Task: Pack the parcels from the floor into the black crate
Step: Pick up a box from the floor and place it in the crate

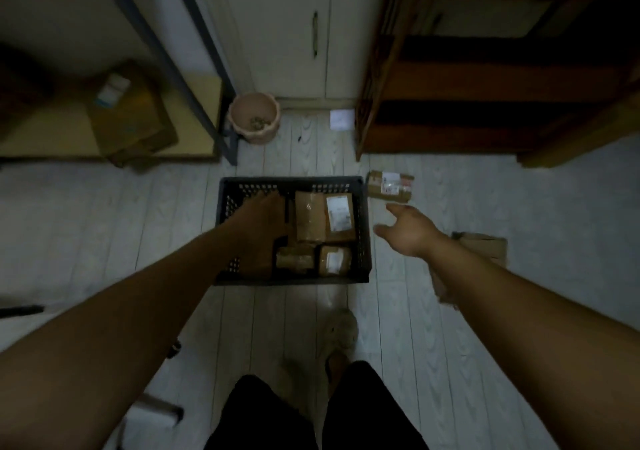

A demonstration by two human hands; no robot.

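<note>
The left hand (pixel 258 215) is down in the left half of the crate (pixel 294 279); the light is poor there, so I cannot tell whether its fingers press, curl or grip anything. It would do best to steady the crate and keep that left space free. In the crate's right half lie the packed parcels (pixel 323 221), flat and close together. Outside the crate's right wall the right hand (pixel 410 231) hovers with fingers spread and empty, aimed at the labelled parcel (pixel 389 186) on the floor near the crate's far right corner. Take that one by its long sides. A plain parcel (pixel 485 247) lies farther right of the crate.
</note>
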